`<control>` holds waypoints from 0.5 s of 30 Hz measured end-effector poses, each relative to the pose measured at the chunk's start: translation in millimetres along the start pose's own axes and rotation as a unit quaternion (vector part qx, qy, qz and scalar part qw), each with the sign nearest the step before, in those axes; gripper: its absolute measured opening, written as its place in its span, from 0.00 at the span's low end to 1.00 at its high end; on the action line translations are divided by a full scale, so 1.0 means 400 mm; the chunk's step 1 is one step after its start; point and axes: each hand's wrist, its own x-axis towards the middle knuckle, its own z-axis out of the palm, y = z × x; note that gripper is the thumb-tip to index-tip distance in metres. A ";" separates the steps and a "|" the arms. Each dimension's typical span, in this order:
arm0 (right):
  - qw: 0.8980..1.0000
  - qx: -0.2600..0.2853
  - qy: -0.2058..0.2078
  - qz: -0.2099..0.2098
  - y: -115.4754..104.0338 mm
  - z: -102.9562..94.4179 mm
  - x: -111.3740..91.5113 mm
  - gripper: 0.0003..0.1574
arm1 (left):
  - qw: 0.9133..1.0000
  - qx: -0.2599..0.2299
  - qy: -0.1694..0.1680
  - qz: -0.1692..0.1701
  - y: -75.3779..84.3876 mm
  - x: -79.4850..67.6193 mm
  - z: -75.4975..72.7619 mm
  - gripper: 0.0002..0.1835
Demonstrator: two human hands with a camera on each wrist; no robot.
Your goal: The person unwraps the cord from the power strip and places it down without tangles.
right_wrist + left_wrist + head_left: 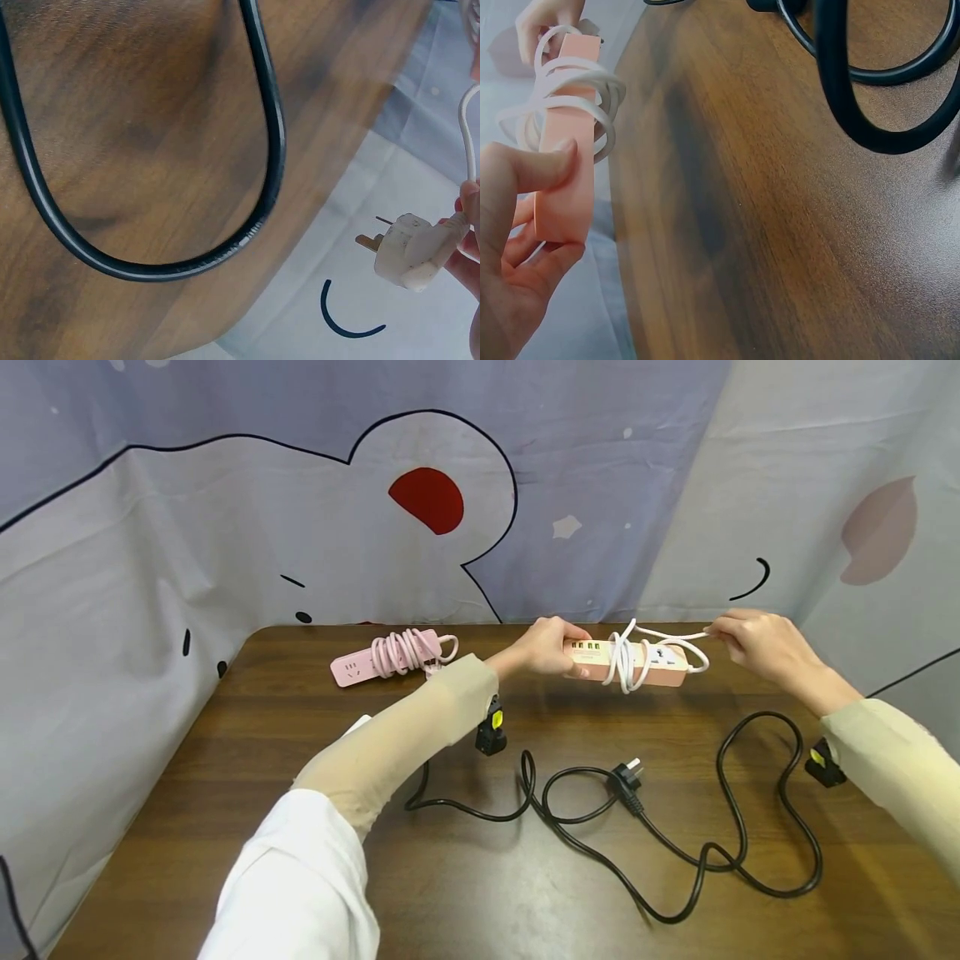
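Observation:
A peach and white power strip is held above the far side of the table, its white cord looped several times around the body. My left hand grips the strip's left end, thumb on one long side and fingers on the other, as the left wrist view shows. Off its right end, my right hand pinches the cord just behind a white plug. The plug's metal pins show in the right wrist view. A stretch of cord runs from the wrapped loops to the right hand.
A pink power strip wrapped in its own cord lies at the back left. A black cord winds over the front and right of the brown table, its black plug near the middle. A patterned curtain hangs behind.

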 end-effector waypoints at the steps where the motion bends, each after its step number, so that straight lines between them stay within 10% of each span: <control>1: 1.000 -0.001 0.004 0.001 0.001 -0.002 0.002 0.12 | 1.000 0.003 0.000 -0.002 -0.001 0.000 0.000 0.28; 15: 1.000 -0.005 0.024 0.018 -0.015 -0.030 0.016 0.12 | 1.000 0.017 0.002 -0.023 -0.016 -0.004 0.009 0.28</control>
